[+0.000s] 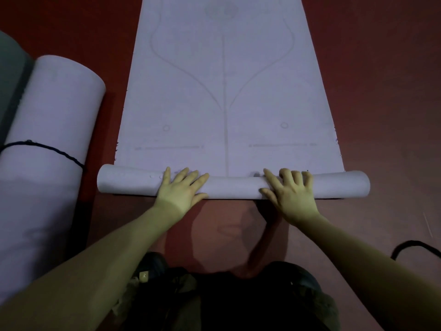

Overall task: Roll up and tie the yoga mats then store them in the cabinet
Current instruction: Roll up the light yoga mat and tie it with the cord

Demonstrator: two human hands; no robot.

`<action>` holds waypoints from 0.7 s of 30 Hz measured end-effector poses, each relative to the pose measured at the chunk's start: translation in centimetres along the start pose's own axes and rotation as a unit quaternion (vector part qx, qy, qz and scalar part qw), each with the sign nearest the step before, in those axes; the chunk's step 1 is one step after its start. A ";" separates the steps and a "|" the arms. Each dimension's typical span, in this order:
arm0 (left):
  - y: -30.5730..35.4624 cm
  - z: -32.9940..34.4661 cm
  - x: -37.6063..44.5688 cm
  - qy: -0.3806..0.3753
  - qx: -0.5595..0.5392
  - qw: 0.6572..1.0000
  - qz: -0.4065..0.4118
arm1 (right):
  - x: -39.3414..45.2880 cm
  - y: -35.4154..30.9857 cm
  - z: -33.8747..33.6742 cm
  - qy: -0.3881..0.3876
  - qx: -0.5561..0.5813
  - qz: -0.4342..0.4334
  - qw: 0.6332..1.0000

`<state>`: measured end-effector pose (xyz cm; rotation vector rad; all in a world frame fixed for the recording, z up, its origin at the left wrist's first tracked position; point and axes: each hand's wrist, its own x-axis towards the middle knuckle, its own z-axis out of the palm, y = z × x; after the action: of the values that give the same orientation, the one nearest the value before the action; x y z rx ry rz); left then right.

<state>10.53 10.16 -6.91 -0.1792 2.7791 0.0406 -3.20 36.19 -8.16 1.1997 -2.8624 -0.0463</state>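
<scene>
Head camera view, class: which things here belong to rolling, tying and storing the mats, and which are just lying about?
Part of the job:
pale lilac yoga mat, partly rolled
left hand and right hand on its roll
rolled lilac mat tied with dark cord
loose dark cord

Just lying about:
grey-green rolled mat, untouched
red floor

A dark red floor carries everything. A pale lilac yoga mat lies flat along its middle, stretching to the far edge of view, its near end wound into a short roll lying crosswise. Toward the floor's left edge lies a fully rolled lilac mat, bound round by a dark cord, with a grey rolled mat beside it. A dark cord loop lies at the near right.
</scene>
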 end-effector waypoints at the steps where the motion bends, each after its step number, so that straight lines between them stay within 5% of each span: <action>1: -0.2 -0.4 0.5 -0.011 -0.011 1.000 0.005 | -0.3 0.0 0.0 0.017 0.006 -0.012 1.000; 6: -0.4 -1.6 1.8 -0.045 0.010 0.999 -0.011 | -0.1 -0.4 -0.1 -0.047 -0.007 -0.004 0.999; 13: 2.7 -1.1 0.1 0.055 0.035 0.997 -0.029 | 5.7 0.7 -2.0 -0.197 0.032 0.002 0.980; 21: 2.0 -1.6 2.4 0.018 -0.043 0.998 -0.038 | 4.7 -1.5 -2.0 -0.083 0.038 0.037 0.995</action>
<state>7.48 11.77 -6.20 -0.3098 2.8066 0.1401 -5.31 31.76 -6.16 1.1542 -3.0765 -0.0364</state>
